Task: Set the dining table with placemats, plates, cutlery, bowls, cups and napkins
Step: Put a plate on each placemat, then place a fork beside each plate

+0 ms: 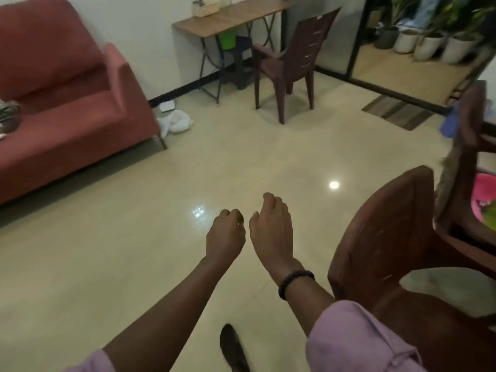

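Observation:
No placemat, plate, cutlery, bowl, cup or napkin shows clearly in this view. My left hand (225, 233) and my right hand (271, 226) hang side by side over the cream tiled floor (134, 251), backs upward. The fingers of both are loosely curled and hold nothing. A dark bead bracelet (294, 281) sits on my right wrist. My lilac sleeves are at the bottom edge.
A brown plastic chair (389, 237) stands close on my right, with a pink container (485, 194) behind it. A red sofa (67, 103) fills the left. Ahead are a wooden side table (230, 17), a second brown chair (292, 57), potted plants (429, 44) and a white bag (177, 120).

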